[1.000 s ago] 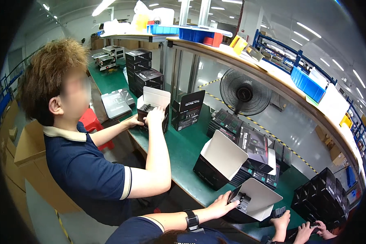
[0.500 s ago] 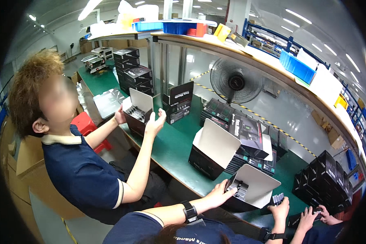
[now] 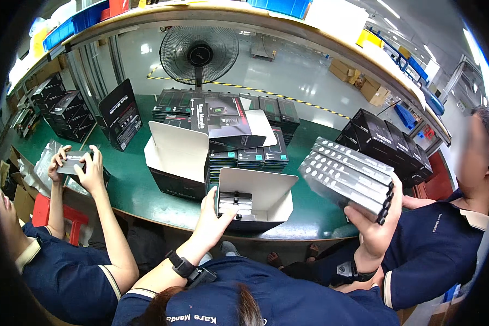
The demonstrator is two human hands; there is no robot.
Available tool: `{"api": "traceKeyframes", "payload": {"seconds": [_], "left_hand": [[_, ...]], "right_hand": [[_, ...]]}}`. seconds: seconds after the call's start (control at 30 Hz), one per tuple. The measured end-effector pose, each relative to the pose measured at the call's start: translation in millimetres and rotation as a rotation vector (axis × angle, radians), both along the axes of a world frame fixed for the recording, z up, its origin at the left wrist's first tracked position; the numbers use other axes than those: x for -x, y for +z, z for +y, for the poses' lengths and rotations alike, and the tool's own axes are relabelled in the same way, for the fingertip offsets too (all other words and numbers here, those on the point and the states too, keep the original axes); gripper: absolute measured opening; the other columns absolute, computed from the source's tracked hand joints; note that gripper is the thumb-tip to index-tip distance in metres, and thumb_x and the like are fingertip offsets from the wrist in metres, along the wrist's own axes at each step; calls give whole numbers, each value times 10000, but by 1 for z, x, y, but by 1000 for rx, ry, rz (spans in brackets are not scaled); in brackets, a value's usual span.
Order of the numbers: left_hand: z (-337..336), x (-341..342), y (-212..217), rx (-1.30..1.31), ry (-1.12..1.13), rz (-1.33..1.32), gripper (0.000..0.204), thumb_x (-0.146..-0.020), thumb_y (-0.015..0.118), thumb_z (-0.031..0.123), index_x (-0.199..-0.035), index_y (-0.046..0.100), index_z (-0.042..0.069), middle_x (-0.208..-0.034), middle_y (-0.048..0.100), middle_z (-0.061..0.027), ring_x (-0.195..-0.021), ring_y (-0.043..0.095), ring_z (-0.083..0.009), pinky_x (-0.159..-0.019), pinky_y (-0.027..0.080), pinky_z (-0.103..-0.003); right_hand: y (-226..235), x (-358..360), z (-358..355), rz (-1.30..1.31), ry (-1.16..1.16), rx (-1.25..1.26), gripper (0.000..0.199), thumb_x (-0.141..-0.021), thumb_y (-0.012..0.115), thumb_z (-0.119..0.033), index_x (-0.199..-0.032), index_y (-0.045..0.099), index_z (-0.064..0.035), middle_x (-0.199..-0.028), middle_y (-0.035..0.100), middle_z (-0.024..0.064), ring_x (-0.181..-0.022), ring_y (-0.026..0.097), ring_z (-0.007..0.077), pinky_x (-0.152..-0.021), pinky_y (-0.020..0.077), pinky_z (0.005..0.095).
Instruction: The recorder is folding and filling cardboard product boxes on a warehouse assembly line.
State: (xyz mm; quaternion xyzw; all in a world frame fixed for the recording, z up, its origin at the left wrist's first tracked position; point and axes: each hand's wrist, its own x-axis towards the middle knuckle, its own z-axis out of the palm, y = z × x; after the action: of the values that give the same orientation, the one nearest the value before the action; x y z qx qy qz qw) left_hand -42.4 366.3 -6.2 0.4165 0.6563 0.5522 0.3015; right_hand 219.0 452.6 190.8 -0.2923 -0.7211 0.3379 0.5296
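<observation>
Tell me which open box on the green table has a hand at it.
The nearer open box, holding grey packs: the left hand grips its edge. The open box behind is untouched.

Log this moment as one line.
left hand: on open box rim | right hand: holds stack of slim boxes | surface: green table

The stack of flat boxes [image 3: 349, 178] is dark with pale grey edges, about six of them piled slightly fanned and tilted, held up off the bench at the right, in front of the upright black boxes. The open carton [image 3: 255, 198] lies near the bench's front edge, its white flap raised, with a few grey flat boxes stacked inside.
</observation>
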Motion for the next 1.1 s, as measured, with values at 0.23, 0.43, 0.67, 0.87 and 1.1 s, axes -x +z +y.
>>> {"api": "traceKeyframes", "payload": {"seconds": [0.23, 0.43, 0.67, 0.87, 1.1], "left_hand": [[-8, -15, 29, 19, 137, 130, 893, -745, 747, 231, -1393, 192, -32, -1342, 297, -254, -1250, 353, -361, -1059, 306, -404], [-22, -17, 78, -415, 105, 680, 481, -677, 717, 34, -1090, 470, 24, -1100, 481, -180, -1043, 492, -328, -913, 395, -410], [-4, -3, 81, -274, -762, 1092, 311, -738, 627, 109, -1026, 576, 3, -1079, 551, -128, -1042, 536, -273, -864, 457, -364], [17, -3, 96, -275, -918, 1271, 330, -805, 472, 103, -1114, 510, -7, -1039, 542, -121, -970, 535, -243, -813, 448, -331], [30, 16, 100, -304, -949, 1535, 465, -806, 502, 154, -1265, 462, 93, -1077, 566, -23, -1035, 507, -161, -832, 390, -300]], "right_hand": [[13, 19, -8, -415, 343, -188, 679, -559, 787, -186, -1149, 518, 14, -1104, 550, 143, -1013, 558, 278, -907, 412, 342], [-12, 50, -1, -536, 227, -147, 658, -539, 772, -114, -1137, 513, -21, -1000, 558, 144, -914, 560, 303, -834, 451, 365], [-25, 47, 0, -393, 31, 25, 650, -576, 804, -122, -1135, 501, 13, -1001, 571, 122, -916, 595, 218, -821, 477, 322], [-34, 46, 4, -199, 55, 167, 583, -604, 787, -105, -1102, 515, 26, -960, 596, 109, -853, 593, 158, -772, 491, 298], [-40, 38, 2, -175, 29, 194, 596, -608, 797, -134, -1107, 512, 24, -973, 600, 127, -871, 607, 188, -783, 494, 315]]}}
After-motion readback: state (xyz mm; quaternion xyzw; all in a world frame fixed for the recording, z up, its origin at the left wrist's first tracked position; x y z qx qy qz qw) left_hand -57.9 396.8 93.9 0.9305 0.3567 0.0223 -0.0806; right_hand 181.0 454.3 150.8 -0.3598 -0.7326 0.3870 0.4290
